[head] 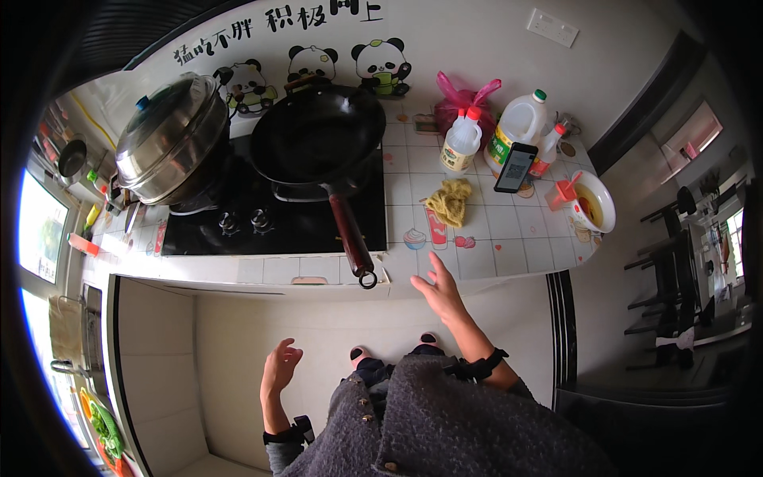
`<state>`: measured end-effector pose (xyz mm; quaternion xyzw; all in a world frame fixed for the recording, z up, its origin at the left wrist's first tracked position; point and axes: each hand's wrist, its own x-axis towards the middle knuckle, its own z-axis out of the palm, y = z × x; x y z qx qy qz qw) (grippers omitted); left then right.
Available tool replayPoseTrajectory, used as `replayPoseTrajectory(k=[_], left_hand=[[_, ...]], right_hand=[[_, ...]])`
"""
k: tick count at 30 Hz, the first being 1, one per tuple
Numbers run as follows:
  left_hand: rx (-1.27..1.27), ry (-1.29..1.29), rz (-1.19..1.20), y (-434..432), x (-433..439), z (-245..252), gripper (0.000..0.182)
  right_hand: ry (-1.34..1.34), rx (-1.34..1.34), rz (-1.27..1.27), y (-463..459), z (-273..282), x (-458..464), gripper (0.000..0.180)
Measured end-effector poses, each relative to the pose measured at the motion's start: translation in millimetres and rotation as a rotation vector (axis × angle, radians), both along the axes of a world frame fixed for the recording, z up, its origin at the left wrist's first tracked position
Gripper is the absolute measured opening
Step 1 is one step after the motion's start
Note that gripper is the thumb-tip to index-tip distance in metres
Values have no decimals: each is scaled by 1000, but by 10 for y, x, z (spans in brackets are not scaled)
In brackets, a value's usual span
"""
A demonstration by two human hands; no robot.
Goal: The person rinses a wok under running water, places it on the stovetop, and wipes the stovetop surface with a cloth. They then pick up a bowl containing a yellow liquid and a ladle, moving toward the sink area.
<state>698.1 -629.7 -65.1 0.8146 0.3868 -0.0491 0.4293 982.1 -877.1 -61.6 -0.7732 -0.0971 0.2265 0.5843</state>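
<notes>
My right hand (440, 289) hovers by the front edge of the tiled counter (477, 247), fingers apart, with nothing in it. Just left of it sticks out the wooden handle (350, 235) of a black wok (319, 134), which sits on the right burner of the gas hob (298, 232). A crumpled yellow cloth (451, 201) lies on the counter beyond my right hand. Over the floor to the left, my left hand (281, 364) hangs empty with its fingers loosely curled. It touches nothing.
A lidded steel steamer (170, 143) stands on the left burner. Behind the cloth are a vinegar bottle (461, 143), a larger plastic jug (515, 122), a leaning smartphone (515, 169) and a pink plastic bag (468, 101). A white bowl (603, 200) holding liquid sits near the counter's right end.
</notes>
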Motion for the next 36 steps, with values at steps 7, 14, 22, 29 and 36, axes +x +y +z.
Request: replayPoseTrajectory(k=[7, 14, 22, 29, 36], left_hand=[[23, 19, -28, 14, 17, -27, 38], [-15, -22, -11, 34, -13, -48, 40], [-44, -27, 2, 74, -66, -24, 38], [-30, -2, -5, 115, -109, -67, 40], [-28, -11, -32, 246, -133, -62, 39]], right_hand=[[92, 38, 4, 6, 79, -21, 84], [104, 62, -35, 64, 141, -53, 76], [-64, 57, 28, 53, 34, -93, 79], [-76, -9, 12, 131, -51, -127, 74], [-59, -23, 2, 197, -19, -220, 69]])
